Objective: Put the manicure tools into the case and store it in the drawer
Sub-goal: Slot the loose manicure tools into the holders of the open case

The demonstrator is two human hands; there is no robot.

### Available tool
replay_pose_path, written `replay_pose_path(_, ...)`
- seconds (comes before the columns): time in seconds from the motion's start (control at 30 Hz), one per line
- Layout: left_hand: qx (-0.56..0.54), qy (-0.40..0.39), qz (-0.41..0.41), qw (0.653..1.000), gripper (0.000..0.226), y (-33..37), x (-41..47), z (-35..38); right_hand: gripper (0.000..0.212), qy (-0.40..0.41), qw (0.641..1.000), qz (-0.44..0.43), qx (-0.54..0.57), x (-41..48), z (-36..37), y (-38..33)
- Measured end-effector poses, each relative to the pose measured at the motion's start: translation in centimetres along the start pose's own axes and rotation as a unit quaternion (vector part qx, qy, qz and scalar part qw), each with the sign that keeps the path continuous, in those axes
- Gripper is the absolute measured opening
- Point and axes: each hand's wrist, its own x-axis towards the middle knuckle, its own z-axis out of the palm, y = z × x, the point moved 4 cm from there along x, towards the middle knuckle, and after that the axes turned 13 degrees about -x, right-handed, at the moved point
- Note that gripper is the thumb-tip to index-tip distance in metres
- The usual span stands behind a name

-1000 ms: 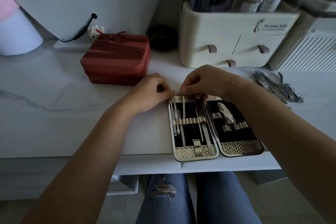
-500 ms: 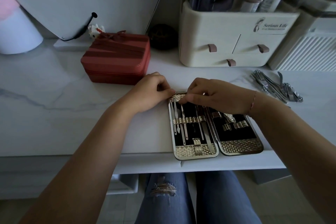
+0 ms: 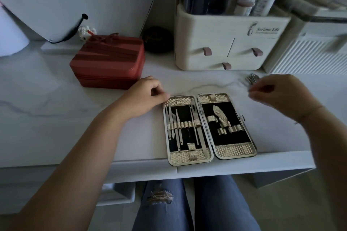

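Note:
The gold manicure case (image 3: 235, 149) lies open near the desk's front edge, black lining up. Several slim steel tools sit under the strap in its left half (image 3: 180, 124), and a nipper (image 3: 220, 116) sits in the right half. My left hand (image 3: 148, 95), fingers curled, rests against the case's top left corner. My right hand (image 3: 279, 95) hovers to the right of the case, blurred, fingers pinched near a pile of loose steel tools (image 3: 252, 78), mostly hidden behind it. Whether it holds one I cannot tell.
A red zipped box (image 3: 109, 62) stands behind my left hand. A cream organiser (image 3: 225, 43) with small drawers and bottles stands at the back, a white ribbed unit (image 3: 309, 56) to its right. Below the desk edge are my knees in jeans.
My right hand has left the top of the case's left half and swung right to the loose tools. The left hand has stayed at the case's corner.

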Motion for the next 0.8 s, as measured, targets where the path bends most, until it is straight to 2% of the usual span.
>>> replay_pose_path(0.13, -0.001, 0.006, -0.002, 1.000, 0.018, -0.1, -0.1, -0.2, 0.008, -0.041, 0.996, 0.039, -0.074, -0.8, 0.3, 3.1)
replay_pose_path(0.4, -0.001, 0.002, -0.005, 1.000, 0.018, 0.1, -0.1, 0.2, 0.004, -0.033, 0.996, 0.049, -0.069, -0.9, 0.5, 3.7)
replay_pose_path(0.67, -0.005, 0.003, -0.004, 1.000, 0.019, 0.0, -0.1, 0.1, 0.009, -0.103, 0.987, 0.024, -0.124, -0.4, 1.1, 2.9)
replay_pose_path(0.8, -0.005, 0.005, -0.004, 1.000, 0.021, 0.0, -0.1, 0.0, 0.012, -0.060, 0.987, 0.015, -0.150, -1.1, 1.1, 1.8)
